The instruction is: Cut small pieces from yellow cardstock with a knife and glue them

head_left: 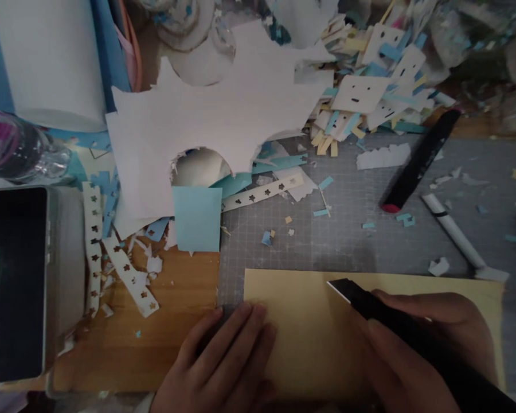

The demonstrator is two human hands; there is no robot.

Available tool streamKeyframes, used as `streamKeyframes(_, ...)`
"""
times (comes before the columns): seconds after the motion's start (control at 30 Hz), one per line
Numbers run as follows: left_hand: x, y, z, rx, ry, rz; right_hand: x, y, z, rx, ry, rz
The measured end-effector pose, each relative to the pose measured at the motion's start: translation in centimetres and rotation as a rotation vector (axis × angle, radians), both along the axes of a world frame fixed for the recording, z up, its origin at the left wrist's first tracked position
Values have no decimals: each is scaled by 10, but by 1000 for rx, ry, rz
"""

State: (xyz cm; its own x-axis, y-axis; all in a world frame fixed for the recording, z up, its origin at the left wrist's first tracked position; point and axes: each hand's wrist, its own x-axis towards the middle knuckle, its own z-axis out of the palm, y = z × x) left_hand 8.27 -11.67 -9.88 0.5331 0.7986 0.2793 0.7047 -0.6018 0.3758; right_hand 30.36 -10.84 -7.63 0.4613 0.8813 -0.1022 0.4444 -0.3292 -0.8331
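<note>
A sheet of yellow paper (301,321) lies over the front of a grey gridded cutting mat (335,241). My left hand (227,361) rests flat on the sheet's left edge, fingers stretched out and holding nothing. In my right hand (430,338) is a black utility knife (395,321), gripped like a pen. Its blade points up and left, above the upper part of the yellow sheet; whether the tip touches the paper I cannot tell. Part of the sheet is hidden under my right hand.
Cut white paper (223,115) and a light blue square (198,218) lie behind. A black marker (421,160) and a white pen-like stick (453,235) are at right. Paper figures with faces (359,94) pile up behind. A tablet (15,287) and plastic bottle (21,146) stand left.
</note>
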Motion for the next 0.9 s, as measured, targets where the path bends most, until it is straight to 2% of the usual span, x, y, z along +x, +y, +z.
streamKeyframes(0.1, 0, 0, 0, -6, 5, -4, 0, 1, 1, 1, -71, 14)
streamKeyframes(0.63, 0, 0, 0, -26, -20, 2, 2, 3, 2, 13, -144, 84)
streamKeyframes(0.9, 1, 1, 1, -13, -18, 3, 2, 3, 1, 25, -103, 76)
